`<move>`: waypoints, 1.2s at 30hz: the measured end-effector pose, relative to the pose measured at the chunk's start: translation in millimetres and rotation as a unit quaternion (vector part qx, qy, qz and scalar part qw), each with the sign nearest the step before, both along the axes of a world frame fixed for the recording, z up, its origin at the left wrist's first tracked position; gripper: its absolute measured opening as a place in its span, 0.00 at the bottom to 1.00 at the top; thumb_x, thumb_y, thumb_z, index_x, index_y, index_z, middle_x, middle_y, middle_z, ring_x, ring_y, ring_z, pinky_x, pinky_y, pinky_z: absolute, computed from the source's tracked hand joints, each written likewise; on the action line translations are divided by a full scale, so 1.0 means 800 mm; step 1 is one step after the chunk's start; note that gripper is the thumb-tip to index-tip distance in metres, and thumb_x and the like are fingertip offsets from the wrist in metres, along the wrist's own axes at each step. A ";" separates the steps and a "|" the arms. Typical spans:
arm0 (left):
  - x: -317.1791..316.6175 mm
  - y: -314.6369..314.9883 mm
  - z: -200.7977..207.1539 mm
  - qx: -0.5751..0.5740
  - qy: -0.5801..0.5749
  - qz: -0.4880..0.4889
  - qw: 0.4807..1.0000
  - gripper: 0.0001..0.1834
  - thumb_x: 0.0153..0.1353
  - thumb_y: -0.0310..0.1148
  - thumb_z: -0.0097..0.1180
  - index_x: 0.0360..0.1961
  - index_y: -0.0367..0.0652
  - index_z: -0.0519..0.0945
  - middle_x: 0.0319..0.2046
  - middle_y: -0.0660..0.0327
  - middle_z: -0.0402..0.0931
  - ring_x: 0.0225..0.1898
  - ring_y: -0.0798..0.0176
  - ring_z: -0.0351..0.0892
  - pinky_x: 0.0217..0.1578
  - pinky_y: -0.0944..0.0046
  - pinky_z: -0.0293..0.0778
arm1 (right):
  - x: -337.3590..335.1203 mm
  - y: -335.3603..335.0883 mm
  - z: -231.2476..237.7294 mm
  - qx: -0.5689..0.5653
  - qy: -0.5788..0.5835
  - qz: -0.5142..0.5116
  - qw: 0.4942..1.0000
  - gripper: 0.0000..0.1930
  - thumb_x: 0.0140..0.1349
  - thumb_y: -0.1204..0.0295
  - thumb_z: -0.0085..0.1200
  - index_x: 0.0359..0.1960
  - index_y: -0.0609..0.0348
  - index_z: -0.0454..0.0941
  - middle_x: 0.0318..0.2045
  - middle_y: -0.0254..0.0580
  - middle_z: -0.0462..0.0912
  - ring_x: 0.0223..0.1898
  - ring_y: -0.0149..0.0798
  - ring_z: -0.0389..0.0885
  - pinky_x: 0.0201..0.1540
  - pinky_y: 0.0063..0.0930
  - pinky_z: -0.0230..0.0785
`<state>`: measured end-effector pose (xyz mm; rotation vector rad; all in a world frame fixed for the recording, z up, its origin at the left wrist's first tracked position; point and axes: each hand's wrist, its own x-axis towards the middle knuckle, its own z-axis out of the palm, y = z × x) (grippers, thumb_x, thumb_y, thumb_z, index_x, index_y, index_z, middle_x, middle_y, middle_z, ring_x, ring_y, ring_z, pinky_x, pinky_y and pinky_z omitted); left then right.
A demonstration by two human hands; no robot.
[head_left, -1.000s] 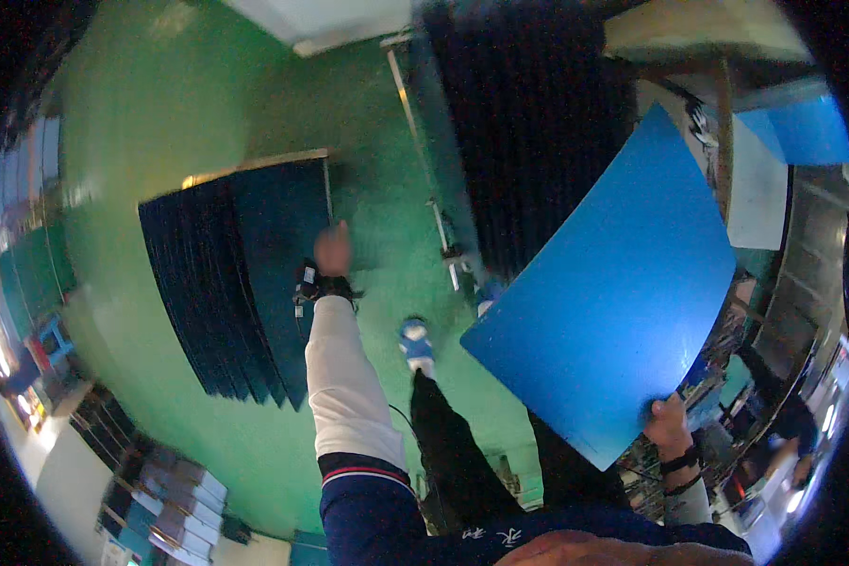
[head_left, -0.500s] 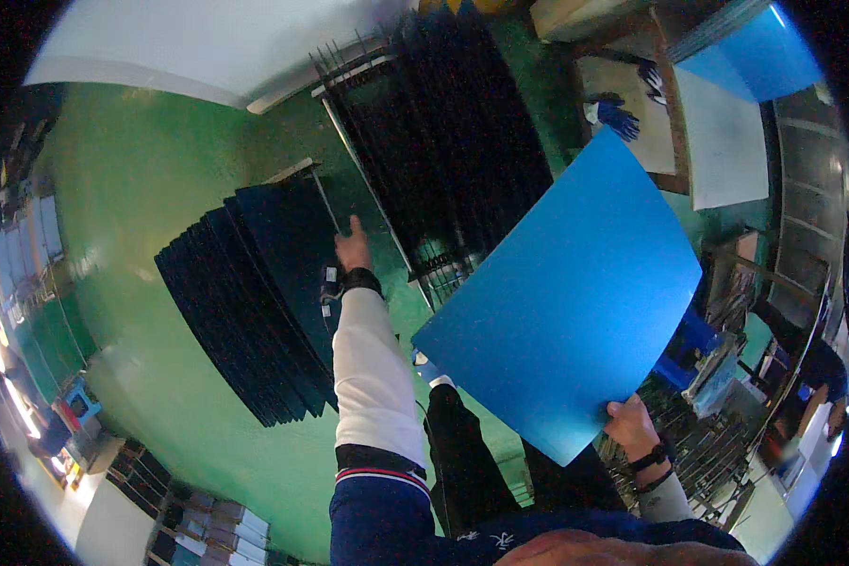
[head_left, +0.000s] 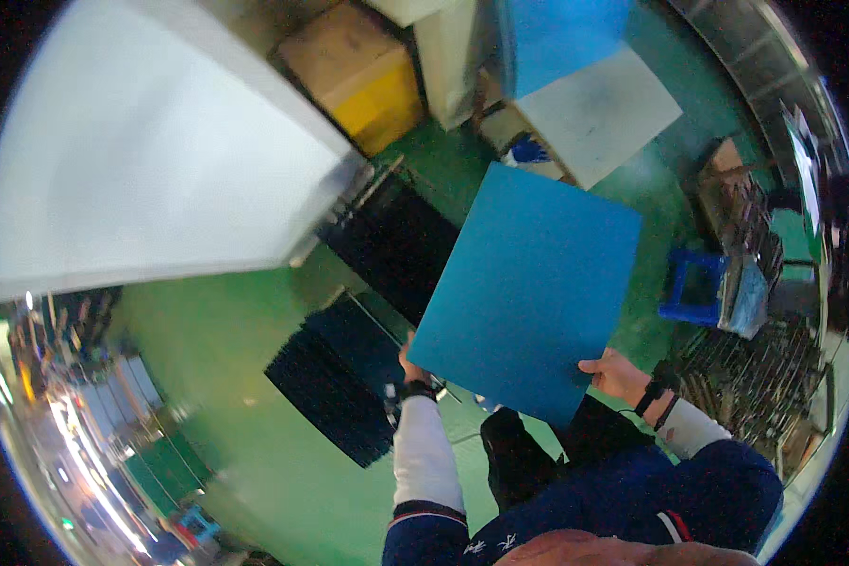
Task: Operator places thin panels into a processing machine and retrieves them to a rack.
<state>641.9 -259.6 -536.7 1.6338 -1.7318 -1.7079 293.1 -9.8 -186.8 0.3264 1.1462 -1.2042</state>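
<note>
A large, thin blue sheet (head_left: 533,292) is held out in front of my body. My right hand (head_left: 618,375) grips its near right edge, thumb on top and the other fingers underneath. At the sheet's left corner is my left hand (head_left: 409,358), closed on the edge, its fingers partly hidden by the sheet. Below and left of that hand stands a row of dark panels (head_left: 335,373) in a rack. Another rack of dark panels (head_left: 396,245) lies beyond, partly covered by the blue sheet.
A big white surface (head_left: 151,151) fills the far left. Further off are a yellow-and-brown box (head_left: 358,80) and a pale board (head_left: 599,113) beside a blue sheet stack (head_left: 566,38). On the right are a blue stool (head_left: 693,288) and a metal rack (head_left: 745,377).
My left hand has come from the dark panels to the blue sheet's left corner. The sheet has turned and drawn nearer to upright in view. My view has swung to the right.
</note>
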 end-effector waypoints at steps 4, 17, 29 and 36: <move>0.035 0.072 -0.032 -0.159 -0.252 -0.285 0.911 0.13 0.65 0.41 0.45 0.43 0.45 0.76 0.41 0.55 0.77 0.41 0.59 0.78 0.37 0.57 0.75 | -0.013 0.031 -0.011 0.011 0.013 0.044 0.999 0.21 0.58 0.80 0.56 0.55 0.62 0.70 0.51 0.41 0.78 0.50 0.40 0.77 0.55 0.37 0.69; -0.053 0.233 0.338 0.407 0.197 0.172 0.875 0.24 0.68 0.48 0.48 0.51 0.36 0.73 0.40 0.58 0.79 0.37 0.61 0.79 0.36 0.63 0.73 | -0.002 0.131 0.046 -0.044 0.044 -0.085 0.994 0.10 0.57 0.78 0.59 0.41 0.60 0.78 0.35 0.39 0.81 0.37 0.42 0.81 0.40 0.40 0.74; -0.304 0.267 0.506 0.305 0.282 0.163 0.895 0.25 0.70 0.47 0.44 0.55 0.35 0.71 0.47 0.54 0.76 0.49 0.57 0.76 0.48 0.58 0.72 | -0.177 0.102 -0.045 -0.118 0.081 -0.062 0.988 0.10 0.59 0.72 0.59 0.41 0.62 0.78 0.27 0.36 0.78 0.30 0.40 0.78 0.33 0.38 0.70; -0.533 0.248 0.525 0.236 0.201 0.024 0.951 0.23 0.67 0.43 0.52 0.56 0.38 0.69 0.47 0.59 0.74 0.45 0.62 0.76 0.45 0.60 0.73 | -0.361 0.091 0.067 -0.062 0.122 -0.064 0.989 0.12 0.56 0.70 0.62 0.39 0.63 0.78 0.28 0.37 0.78 0.30 0.38 0.76 0.31 0.38 0.68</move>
